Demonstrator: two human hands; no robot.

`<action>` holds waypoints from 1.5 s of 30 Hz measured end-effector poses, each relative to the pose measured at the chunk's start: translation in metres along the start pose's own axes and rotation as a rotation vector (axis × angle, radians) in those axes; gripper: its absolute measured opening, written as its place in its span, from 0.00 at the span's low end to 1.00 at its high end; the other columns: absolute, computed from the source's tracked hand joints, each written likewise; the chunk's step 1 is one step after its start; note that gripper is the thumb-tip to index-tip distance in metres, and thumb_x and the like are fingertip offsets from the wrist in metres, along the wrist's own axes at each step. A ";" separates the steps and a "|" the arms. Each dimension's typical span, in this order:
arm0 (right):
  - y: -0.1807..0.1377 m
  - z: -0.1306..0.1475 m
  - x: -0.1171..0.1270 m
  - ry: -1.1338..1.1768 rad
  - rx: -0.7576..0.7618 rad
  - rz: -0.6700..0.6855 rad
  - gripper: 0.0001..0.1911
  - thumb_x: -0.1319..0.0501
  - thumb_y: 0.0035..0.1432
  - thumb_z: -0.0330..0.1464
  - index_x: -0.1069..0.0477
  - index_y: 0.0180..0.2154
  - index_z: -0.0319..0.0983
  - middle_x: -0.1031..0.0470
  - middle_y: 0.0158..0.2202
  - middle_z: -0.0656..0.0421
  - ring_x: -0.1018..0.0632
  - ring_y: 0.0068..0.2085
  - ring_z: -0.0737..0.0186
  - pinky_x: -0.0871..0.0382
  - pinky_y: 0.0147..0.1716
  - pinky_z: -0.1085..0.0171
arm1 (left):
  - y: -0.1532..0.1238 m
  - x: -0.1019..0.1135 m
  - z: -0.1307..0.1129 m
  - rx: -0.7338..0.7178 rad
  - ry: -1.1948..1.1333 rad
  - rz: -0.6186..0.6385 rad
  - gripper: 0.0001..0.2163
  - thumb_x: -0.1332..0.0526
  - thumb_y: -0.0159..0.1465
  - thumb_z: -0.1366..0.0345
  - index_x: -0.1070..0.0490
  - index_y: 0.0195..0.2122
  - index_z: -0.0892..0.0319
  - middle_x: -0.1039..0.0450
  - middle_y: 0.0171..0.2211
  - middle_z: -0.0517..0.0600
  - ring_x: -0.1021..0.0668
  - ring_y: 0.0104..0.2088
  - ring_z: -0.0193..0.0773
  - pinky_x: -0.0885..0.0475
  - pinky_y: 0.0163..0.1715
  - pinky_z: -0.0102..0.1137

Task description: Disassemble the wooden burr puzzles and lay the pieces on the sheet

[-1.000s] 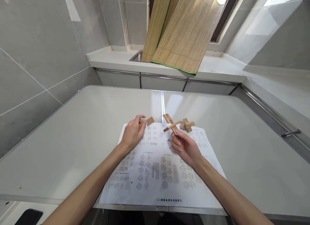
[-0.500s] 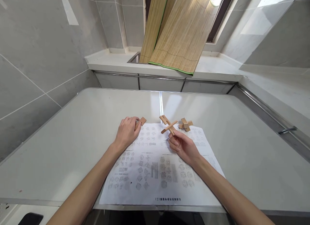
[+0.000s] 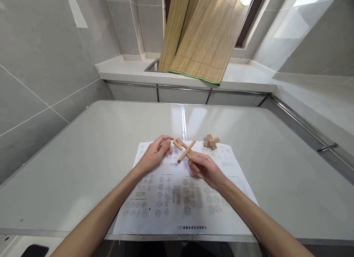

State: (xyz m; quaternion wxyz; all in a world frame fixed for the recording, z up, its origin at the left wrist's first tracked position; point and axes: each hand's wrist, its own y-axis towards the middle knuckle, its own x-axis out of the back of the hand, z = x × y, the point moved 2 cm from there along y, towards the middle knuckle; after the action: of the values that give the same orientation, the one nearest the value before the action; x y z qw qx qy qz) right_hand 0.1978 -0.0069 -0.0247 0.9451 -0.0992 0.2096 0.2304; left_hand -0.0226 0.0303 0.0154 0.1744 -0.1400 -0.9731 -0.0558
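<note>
My right hand (image 3: 203,168) pinches the lower end of a wooden cross (image 3: 184,150) made of two notched sticks and holds it just above the printed diagram sheet (image 3: 177,198). My left hand (image 3: 155,155) hovers over the sheet's upper left part with its fingers curled, the fingertips close to the cross's left end. Whatever those fingers hold is hidden. A small assembled wooden burr puzzle (image 3: 211,141) rests at the sheet's top edge, to the right of the cross.
The sheet lies on a white table (image 3: 83,157) with a seam down its middle, its front edge near me. Grey tiled walls stand to the left. Behind the table, a ledge (image 3: 127,67) carries a rolled bamboo mat (image 3: 199,31).
My left hand has moved right towards the cross, and the small wooden piece it held no longer shows. My right hand has carried the cross leftwards and a little lower.
</note>
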 end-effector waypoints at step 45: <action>-0.001 0.001 -0.001 -0.049 0.061 -0.037 0.26 0.27 0.59 0.48 0.34 0.49 0.44 0.28 0.27 0.69 0.44 0.14 0.77 0.52 0.15 0.69 | 0.000 -0.015 0.009 0.032 -0.347 0.237 0.18 0.39 0.72 0.49 0.27 0.47 0.60 0.27 0.24 0.45 0.30 0.22 0.32 0.33 0.29 0.31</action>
State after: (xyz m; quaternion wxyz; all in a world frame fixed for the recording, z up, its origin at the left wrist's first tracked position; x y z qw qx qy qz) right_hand 0.1975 -0.0085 -0.0234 0.9567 -0.0683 0.1913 0.2086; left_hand -0.0116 0.0282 0.0021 0.0119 -0.2585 -0.9659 0.0054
